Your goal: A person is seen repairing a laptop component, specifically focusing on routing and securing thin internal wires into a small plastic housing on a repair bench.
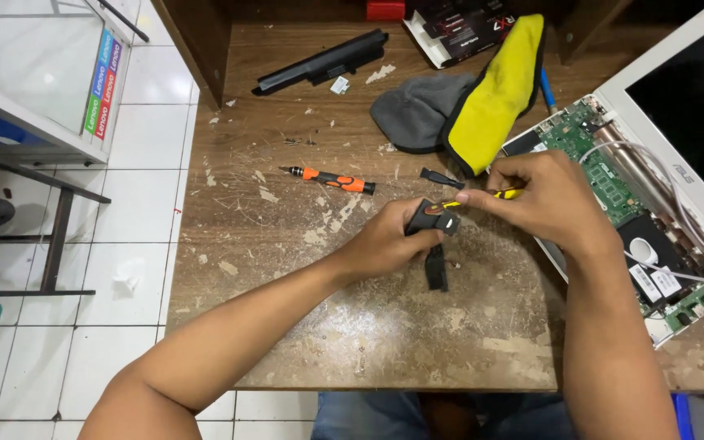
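My left hand [385, 244] grips the black part [432, 218]; right-hand fingers [482, 195] pinch the yellow-handled tool [505, 194] at 3 o'clock. Keep the tip aligned.

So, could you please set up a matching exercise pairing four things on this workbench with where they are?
Things:
1. Orange screwdriver
2. Laptop battery
3. Yellow cloth
4. Small black part

Places:
A. Held in the left hand
B. Lying on the table, left of the hands
D. Draped over a grey cloth
C. At the table's far edge

Pairs: 1-B, 2-C, 3-D, 4-A
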